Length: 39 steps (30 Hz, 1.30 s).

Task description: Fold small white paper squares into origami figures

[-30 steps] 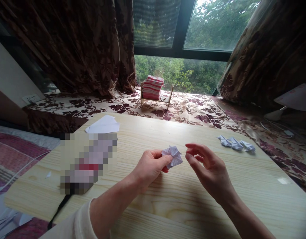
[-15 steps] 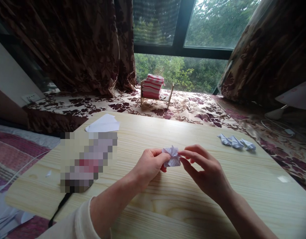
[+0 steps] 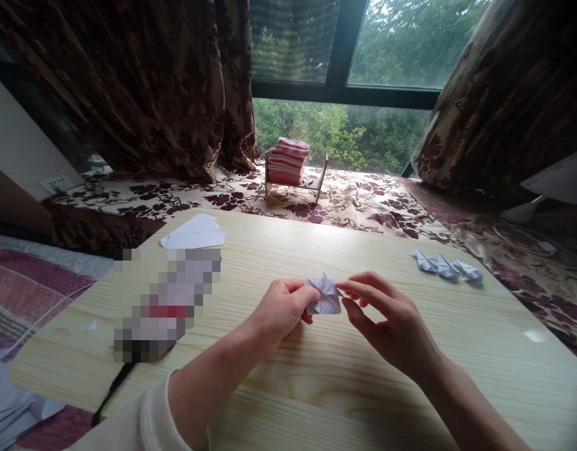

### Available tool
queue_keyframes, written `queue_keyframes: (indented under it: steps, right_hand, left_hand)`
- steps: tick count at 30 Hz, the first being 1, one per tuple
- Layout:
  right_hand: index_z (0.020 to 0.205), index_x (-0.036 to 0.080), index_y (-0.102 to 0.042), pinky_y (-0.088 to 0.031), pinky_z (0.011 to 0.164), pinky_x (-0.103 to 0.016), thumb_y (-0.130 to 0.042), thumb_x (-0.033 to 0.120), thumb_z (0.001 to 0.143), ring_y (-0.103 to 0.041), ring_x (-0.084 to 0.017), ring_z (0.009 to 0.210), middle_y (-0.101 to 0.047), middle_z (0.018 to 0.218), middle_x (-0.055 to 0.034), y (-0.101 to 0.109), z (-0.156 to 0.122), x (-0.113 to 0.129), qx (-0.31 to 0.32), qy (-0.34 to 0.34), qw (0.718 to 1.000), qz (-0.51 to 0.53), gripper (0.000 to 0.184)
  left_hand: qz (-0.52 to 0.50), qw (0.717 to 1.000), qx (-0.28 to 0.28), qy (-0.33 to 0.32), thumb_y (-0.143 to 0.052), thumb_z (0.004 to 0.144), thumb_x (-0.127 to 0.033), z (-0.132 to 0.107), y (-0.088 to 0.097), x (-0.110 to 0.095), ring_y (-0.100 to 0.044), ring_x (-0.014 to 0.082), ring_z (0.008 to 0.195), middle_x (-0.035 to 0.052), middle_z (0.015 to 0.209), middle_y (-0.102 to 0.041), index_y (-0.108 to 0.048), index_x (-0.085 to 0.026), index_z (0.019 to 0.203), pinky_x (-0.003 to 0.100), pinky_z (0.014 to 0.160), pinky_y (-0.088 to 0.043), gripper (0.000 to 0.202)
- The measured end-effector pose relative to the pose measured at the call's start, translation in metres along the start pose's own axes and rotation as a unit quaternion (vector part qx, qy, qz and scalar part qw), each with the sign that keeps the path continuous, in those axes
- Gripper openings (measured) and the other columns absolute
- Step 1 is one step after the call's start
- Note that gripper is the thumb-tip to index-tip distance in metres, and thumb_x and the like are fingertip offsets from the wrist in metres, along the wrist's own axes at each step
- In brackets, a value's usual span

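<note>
A small white folded paper (image 3: 326,297) with raised, pointed flaps is held up over the wooden table (image 3: 363,388). My left hand (image 3: 283,310) is closed on its left side, thumb on top and fingers beneath. At the right edge of the paper, my right hand (image 3: 391,319) has the thumb and index finger tips together around a flap; the other fingers are bent behind. Several finished-looking folded paper pieces (image 3: 447,267) lie in a row at the table's right side.
White paper sheets (image 3: 194,232) lie at the back left. A blurred-out object (image 3: 170,307) with a black strap (image 3: 114,391) sits nearer, beside a paper scrap (image 3: 91,326). Beyond the table, a small wooden rack (image 3: 321,181) holds folded red-and-white cloths (image 3: 287,164) on the window ledge.
Hardly anything differs. The right thumb and index finger have shifted slightly at the paper's right edge, while the left hand keeps its hold.
</note>
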State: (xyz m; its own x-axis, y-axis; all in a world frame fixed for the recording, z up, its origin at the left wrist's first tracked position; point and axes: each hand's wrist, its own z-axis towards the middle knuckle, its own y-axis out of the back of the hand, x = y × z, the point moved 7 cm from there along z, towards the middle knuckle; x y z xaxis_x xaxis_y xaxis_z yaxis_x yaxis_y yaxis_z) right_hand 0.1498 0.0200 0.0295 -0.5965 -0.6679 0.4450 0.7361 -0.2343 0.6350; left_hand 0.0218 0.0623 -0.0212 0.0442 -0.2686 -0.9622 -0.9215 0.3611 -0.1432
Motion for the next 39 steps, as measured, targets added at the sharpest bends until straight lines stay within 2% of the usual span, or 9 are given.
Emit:
queue_keyframes:
  steps: [24, 35, 39]
  right_hand:
    - [0.097, 0.016, -0.063, -0.048, 0.063, -0.028, -0.057, 0.006, 0.084, -0.058, -0.015, 0.074, -0.06, 0.085, -0.0064, 0.0006, -0.0012, 0.0, -0.019, 0.009, 0.999, -0.031, 0.017]
    - [0.096, 0.017, -0.063, -0.048, 0.063, -0.028, -0.056, 0.007, 0.084, -0.058, -0.015, 0.073, -0.061, 0.084, -0.0061, 0.0016, -0.001, -0.0007, -0.026, 0.0, 0.999, -0.033, 0.017]
    - [0.095, 0.017, -0.063, -0.048, 0.063, -0.028, -0.055, 0.008, 0.085, -0.058, -0.015, 0.073, -0.06, 0.083, -0.0058, 0.001, -0.0009, -0.0008, -0.025, 0.002, 0.999, -0.033, 0.016]
  left_hand:
    - [-0.005, 1.0, 0.014, -0.008, -0.052, 0.07, -0.026, 0.0014, -0.0008, 0.001, -0.042, 0.0107, 0.056, -0.0004, 0.055, -0.047, -0.053, -0.015, 0.053, 0.023, 0.053, -0.037, 0.02]
    - [-0.02, 0.999, 0.03, -0.005, -0.055, 0.07, -0.027, 0.0001, -0.0042, 0.0017, -0.042, 0.0108, 0.058, -0.0003, 0.056, -0.048, -0.058, -0.013, 0.057, 0.023, 0.055, -0.039, 0.019]
    - [-0.008, 1.0, 0.022, -0.012, -0.056, 0.072, -0.031, -0.0006, -0.0038, -0.0007, -0.044, 0.0109, 0.058, 0.0014, 0.06, -0.053, -0.061, -0.012, 0.06, 0.023, 0.056, -0.039, 0.022]
